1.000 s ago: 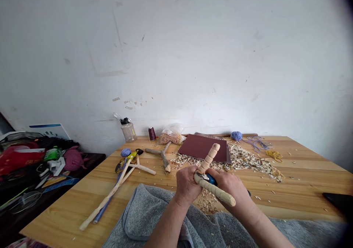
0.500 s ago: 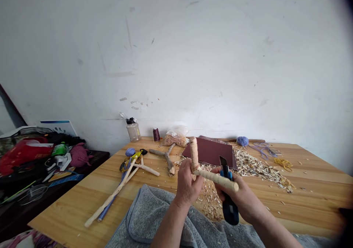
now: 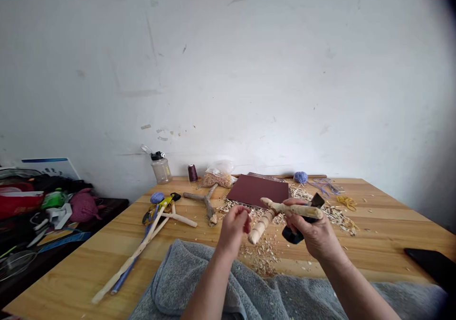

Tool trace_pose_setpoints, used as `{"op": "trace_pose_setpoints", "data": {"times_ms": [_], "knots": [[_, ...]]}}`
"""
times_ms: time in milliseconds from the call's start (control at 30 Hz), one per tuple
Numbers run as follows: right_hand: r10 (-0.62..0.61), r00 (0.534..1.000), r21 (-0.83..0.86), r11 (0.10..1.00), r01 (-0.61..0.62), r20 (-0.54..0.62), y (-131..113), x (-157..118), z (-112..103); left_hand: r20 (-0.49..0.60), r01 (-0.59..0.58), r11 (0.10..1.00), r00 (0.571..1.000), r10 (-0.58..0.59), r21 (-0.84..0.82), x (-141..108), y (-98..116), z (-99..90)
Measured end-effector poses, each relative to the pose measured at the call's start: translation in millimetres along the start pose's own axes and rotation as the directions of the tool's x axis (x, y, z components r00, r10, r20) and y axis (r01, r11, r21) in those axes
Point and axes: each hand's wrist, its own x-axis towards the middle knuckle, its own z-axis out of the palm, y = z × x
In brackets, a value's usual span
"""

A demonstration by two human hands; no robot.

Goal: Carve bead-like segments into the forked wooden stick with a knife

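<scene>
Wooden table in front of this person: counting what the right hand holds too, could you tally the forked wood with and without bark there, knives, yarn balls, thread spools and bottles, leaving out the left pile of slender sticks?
Peeled forked stick, in the right hand: 1
Knife: 1
Bark-covered forked branch: 1
Yarn balls: 2
Thread spool: 1
Bottle: 1
Total: 7

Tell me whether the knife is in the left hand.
No, the knife is in the right hand, which also holds the peeled forked branch.
</scene>
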Motion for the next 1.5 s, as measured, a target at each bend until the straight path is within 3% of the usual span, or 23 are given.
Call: {"op": "trace_pose_setpoints", "data": {"times_ms": [33, 67, 133, 200, 300, 367, 433, 500, 567, 667, 767, 867, 967, 1133, 1500], "knots": [[-0.023, 0.999, -0.078, 0.997, 0.025, 0.022, -2, 1, -2, 0.120, 0.111, 0.985, 0.988, -0.095, -0.132, 0, 2, -1.8], [-0.040, 0.998, -0.137, 0.989, 0.047, 0.049, -4, 1, -3, 0.284, 0.242, 0.952, 0.941, -0.183, -0.189, -2, 4, -1.8], [-0.040, 0.990, -0.184, 0.981, 0.065, 0.137, -4, 1, -1, 0.536, 0.397, 0.901, 0.806, -0.252, -0.173, -6, 5, 3.1], [0.015, 0.976, -0.184, 0.982, 0.026, 0.218, -2, 0, 1, 0.589, 0.480, 0.851, 0.758, -0.281, -0.212, -11, 5, 11.7], [0.080, 0.983, -0.116, 0.991, -0.061, 0.166, 2, 0, 1, 0.573, 0.582, 0.731, 0.754, -0.320, -0.357, -14, 4, 20.0], [0.099, 0.994, -0.081, 0.992, -0.095, 0.051, 2, 2, -3, 0.551, 0.591, 0.669, 0.774, -0.312, -0.451, -12, 6, 18.8], [0.123, 0.992, -0.154, 0.981, -0.122, -0.001, -1, 3, -9, 0.516, 0.565, 0.638, 0.806, -0.290, -0.523, -9, 8, 13.8], [0.136, 0.987, -0.322, 0.941, -0.102, 0.085, -3, 4, -14, 0.487, 0.541, 0.624, 0.828, -0.278, -0.564, -6, 10, 8.6], [0.126, 0.967, -0.480, 0.877, -0.003, 0.222, -4, 4, -15, 0.461, 0.525, 0.626, 0.842, -0.282, -0.577, -4, 11, 5.4], [0.059, 0.941, -0.642, 0.745, 0.180, 0.333, 0, 0, -8, 0.412, 0.504, 0.658, 0.858, -0.307, -0.559, -4, 12, 5.3], [-0.038, 0.933, -0.792, 0.516, 0.326, 0.359, 5, -4, 0, 0.388, 0.497, 0.692, 0.862, -0.326, -0.524, -6, 11, 8.2], [-0.091, 0.922, -0.878, 0.283, 0.386, 0.377, 6, -6, 5, 0.394, 0.512, 0.714, 0.851, -0.347, -0.478, -8, 11, 11.4], [-0.094, 0.922, -0.908, 0.163, 0.387, 0.376, 5, -8, 8, 0.424, 0.540, 0.732, 0.827, -0.370, -0.415, -10, 10, 14.2], [-0.061, 0.922, -0.919, 0.078, 0.386, 0.382, 5, -9, 8, 0.467, 0.582, 0.743, 0.785, -0.408, -0.330, -11, 10, 16.9], [-0.095, 0.911, -0.913, 0.044, 0.406, 0.401, 12, -9, 9, 0.451, 0.590, 0.773, 0.770, -0.451, -0.234, -12, 15, 15.5]]}}
